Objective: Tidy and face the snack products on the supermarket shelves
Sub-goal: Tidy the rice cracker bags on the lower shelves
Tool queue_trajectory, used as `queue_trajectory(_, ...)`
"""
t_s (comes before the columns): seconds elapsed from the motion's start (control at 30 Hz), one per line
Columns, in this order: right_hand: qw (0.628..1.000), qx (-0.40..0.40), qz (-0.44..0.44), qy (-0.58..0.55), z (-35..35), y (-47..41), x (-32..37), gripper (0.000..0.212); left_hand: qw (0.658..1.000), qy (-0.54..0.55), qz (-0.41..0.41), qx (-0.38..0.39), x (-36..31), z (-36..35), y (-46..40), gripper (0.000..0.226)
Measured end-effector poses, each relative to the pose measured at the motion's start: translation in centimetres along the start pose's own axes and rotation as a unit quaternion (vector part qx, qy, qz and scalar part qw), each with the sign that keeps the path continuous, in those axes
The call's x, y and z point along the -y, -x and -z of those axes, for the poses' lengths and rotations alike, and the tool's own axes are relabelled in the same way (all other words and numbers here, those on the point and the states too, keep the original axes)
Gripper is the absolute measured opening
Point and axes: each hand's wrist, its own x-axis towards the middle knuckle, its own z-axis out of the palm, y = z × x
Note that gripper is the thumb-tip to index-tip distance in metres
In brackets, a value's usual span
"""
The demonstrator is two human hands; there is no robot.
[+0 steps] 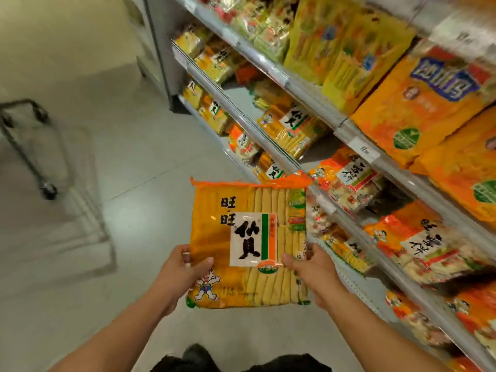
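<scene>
Both hands hold one large orange rice-cracker pack (248, 245) upright over the floor (139, 167), clear of the shelves (357, 146) at the right, its printed face toward the camera; the left hand (182, 272) grips the lower left edge with the thumb across the front; the right hand (308, 269) pinches the lower right edge likewise; similar orange and yellow snack packs (292, 124) fill the tiers; a blurred wheeled trolley (29, 146) stands at far left.

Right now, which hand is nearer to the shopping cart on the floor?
Left. The left hand grips the rice cracker bag's left edge, on the side facing the shopping cart. The right hand grips the bag's right edge, beside the shelves.
</scene>
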Motion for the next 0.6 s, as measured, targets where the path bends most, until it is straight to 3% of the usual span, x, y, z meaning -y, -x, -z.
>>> queue_trajectory(0.27,0.998,0.024,0.046,-0.02,-7.0,-2.9,8.2,0.043,0.989,-0.095,-0.08,-0.083,-7.6,7.5,-5.2,0.044)
queue_trajectory(0.6,0.994,0.077,0.073,0.001,-12.5,-16.6,18.0,0.042,0.959,-0.218,-0.058,-0.172,-16.9,9.6,-15.9,0.039)
